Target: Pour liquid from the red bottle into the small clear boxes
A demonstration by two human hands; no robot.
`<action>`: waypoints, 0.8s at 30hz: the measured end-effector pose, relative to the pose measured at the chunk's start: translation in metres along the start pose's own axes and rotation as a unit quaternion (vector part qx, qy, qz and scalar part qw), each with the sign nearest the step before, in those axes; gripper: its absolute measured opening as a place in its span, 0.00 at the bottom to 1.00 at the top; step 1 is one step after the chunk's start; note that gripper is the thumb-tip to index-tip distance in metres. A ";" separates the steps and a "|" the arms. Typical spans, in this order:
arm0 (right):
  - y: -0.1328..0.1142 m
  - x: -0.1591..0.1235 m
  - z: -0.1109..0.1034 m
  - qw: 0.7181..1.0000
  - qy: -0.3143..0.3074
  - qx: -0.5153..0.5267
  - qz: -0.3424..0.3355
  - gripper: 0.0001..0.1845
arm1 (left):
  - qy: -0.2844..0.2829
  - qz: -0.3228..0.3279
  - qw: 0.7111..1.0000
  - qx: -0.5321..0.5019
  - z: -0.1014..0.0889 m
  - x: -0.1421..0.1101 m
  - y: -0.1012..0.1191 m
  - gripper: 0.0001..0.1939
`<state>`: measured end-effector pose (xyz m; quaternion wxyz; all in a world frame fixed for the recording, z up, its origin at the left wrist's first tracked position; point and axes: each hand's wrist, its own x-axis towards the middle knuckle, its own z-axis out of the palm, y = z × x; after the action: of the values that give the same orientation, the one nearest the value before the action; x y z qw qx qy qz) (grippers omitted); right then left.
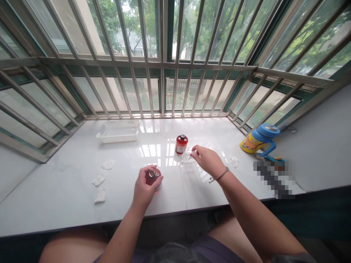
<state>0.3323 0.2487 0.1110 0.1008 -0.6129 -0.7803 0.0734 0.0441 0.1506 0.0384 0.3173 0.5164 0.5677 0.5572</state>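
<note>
My left hand [143, 190] is wrapped around a small red bottle [150, 179] standing near the front of the white counter. The bottle's round mouth faces up, uncapped, and a small dark piece shows beside its neck. Farther back stands a second red bottle [181, 145], upright with a black cap and a pale label. Just right of it, my right hand [207, 159] pinches its fingertips together over a clear, shallow container [187, 158] with whitish contents. Whatever lies between those fingertips is too small to make out.
Several crumpled white pieces lie on the counter [65, 179], such as one at left [108, 164] and one at right [234, 161]. A white perforated basket [119, 137] sits at the back left. At right are a blue-yellow mug [253, 140] and a blurred dark item. Metal bars [164, 65] line the windows.
</note>
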 end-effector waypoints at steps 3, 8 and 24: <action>0.016 -0.026 -0.014 1.000 -0.014 0.006 -0.001 0.12 | -0.004 -0.003 1.000 0.003 -0.002 0.000 -0.001 0.18; 0.064 -0.068 -0.032 0.998 -0.065 -0.014 0.009 0.09 | -0.024 -0.004 1.000 0.016 -0.005 0.001 -0.006 0.18; 0.090 -0.009 -0.010 0.992 0.020 -0.077 0.097 0.11 | -0.033 0.000 0.999 0.023 -0.006 0.002 -0.007 0.19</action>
<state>0.4219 0.2615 0.0988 0.0611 -0.6930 -0.7183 0.0103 0.0362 0.1515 0.0332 0.3240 0.5412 0.5698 0.5267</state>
